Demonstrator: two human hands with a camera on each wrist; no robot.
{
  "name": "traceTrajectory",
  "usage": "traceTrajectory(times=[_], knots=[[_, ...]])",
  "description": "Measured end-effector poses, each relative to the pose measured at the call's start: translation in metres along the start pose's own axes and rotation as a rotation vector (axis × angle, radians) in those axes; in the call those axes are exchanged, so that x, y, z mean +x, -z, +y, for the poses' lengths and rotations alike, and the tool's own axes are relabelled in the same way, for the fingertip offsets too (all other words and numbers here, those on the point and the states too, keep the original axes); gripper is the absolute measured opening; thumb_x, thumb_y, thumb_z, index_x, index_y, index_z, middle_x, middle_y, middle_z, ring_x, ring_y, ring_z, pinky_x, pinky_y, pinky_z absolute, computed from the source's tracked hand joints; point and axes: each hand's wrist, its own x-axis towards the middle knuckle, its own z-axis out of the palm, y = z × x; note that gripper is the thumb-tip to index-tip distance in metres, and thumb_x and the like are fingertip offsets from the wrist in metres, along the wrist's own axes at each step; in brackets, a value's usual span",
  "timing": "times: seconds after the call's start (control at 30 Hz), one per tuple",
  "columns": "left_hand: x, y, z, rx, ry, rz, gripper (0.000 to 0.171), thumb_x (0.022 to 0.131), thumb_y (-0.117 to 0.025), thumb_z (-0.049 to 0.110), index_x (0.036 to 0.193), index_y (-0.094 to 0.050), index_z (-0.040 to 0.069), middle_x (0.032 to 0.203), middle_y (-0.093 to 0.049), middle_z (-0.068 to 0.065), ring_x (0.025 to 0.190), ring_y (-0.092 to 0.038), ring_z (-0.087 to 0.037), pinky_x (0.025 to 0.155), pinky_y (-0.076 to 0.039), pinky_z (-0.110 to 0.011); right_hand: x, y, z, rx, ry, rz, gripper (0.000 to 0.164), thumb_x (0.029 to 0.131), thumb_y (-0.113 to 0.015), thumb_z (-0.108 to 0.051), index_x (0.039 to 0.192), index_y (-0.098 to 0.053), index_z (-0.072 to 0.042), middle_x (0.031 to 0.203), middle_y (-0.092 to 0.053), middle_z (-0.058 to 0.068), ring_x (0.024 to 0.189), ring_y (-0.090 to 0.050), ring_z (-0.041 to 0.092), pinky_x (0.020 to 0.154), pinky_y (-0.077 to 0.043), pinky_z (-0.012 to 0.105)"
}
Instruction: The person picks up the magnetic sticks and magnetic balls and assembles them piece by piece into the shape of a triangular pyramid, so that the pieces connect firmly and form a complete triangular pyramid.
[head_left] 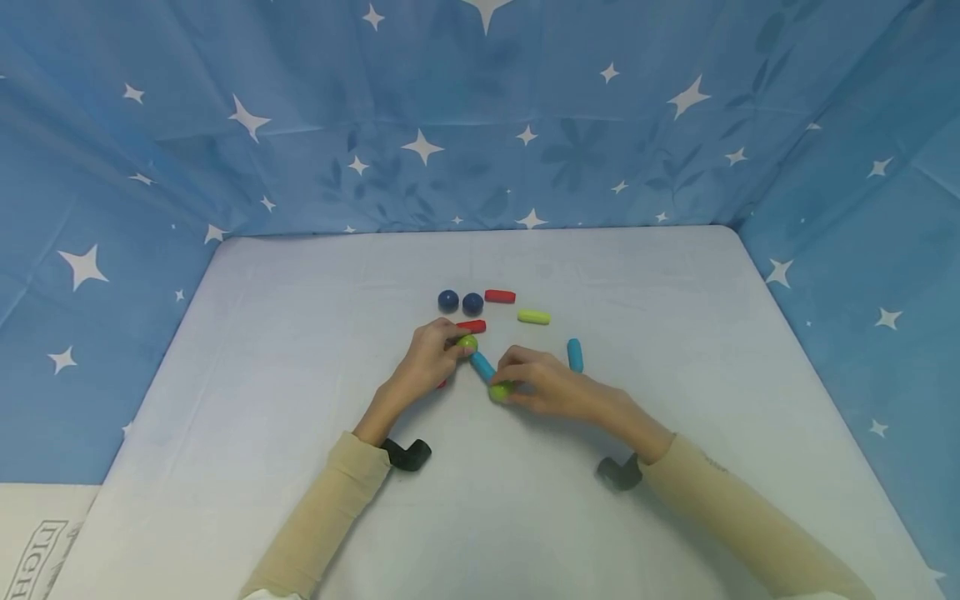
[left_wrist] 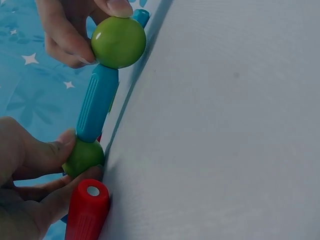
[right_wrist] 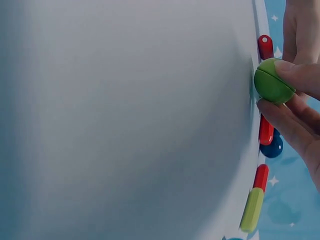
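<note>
A blue grooved rod [head_left: 483, 366] runs between two green balls, touching one at each end. My left hand [head_left: 431, 358] pinches the farther green ball [left_wrist: 84, 159] between thumb and fingers. The nearer green ball [right_wrist: 274, 81], with a seam across it, is pinched by my right hand [head_left: 551, 383]. Just beyond my left fingers lies a red rod [head_left: 472, 327]. Another red rod [left_wrist: 89, 210], with a pale round spot on its end, is near the left hand and mostly hidden by it in the head view.
Two dark blue balls [head_left: 461, 302], a third red rod [head_left: 500, 296] and a yellow-green rod [head_left: 534, 317] lie farther back on the white table [head_left: 300, 333]. A second blue rod [head_left: 575, 355] sits beyond my right wrist. Dark curved pieces [head_left: 408, 456] show beside both sleeves. Blue star-patterned cloth surrounds the table.
</note>
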Motion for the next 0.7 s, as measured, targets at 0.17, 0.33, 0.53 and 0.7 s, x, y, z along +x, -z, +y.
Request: traceTrajectory(times=[0.17,0.33,0.53,0.7], knots=[[-0.001,-0.001,-0.001,-0.004,-0.002,0.004,0.028,0.092,-0.076,0.006,0.118,-0.075,-0.003,0.102,-0.070,-0.013,0.085,-0.058,-0.021,0.074,-0.049,-0.030,0.002,-0.005,-0.001,-0.013,0.001,-0.012,0.026,0.089,-0.079,-0.005,0.115,-0.077,-0.006,0.111,-0.065,0.006,0.100,-0.066,0.016,0.091,-0.058,0.029],[-0.001,0.000,0.001,-0.003,-0.016,0.004,0.029,0.092,-0.076,0.007,0.118,-0.074,-0.004,0.102,-0.070,-0.013,0.085,-0.057,-0.020,0.073,-0.050,-0.030,0.002,-0.005,-0.004,-0.018,-0.032,-0.037,0.028,0.090,-0.078,-0.006,0.117,-0.075,-0.006,0.113,-0.065,0.005,0.101,-0.065,0.016,0.093,-0.058,0.029],[0.000,0.000,0.000,-0.008,-0.029,0.003,0.028,0.092,-0.076,0.007,0.118,-0.074,-0.004,0.100,-0.070,-0.012,0.083,-0.056,-0.020,0.072,-0.048,-0.029,0.003,-0.001,-0.004,-0.001,-0.057,-0.029,0.027,0.090,-0.080,-0.010,0.116,-0.075,-0.008,0.114,-0.066,0.003,0.102,-0.068,0.015,0.094,-0.058,0.030],[0.000,0.000,-0.003,-0.010,-0.013,-0.008,0.029,0.092,-0.076,0.008,0.119,-0.074,-0.003,0.098,-0.069,-0.011,0.083,-0.055,-0.020,0.072,-0.047,-0.028,0.004,0.006,0.000,0.020,-0.109,-0.007,0.023,0.092,-0.077,-0.013,0.115,-0.075,-0.010,0.114,-0.070,0.001,0.107,-0.068,0.017,0.096,-0.058,0.034]])
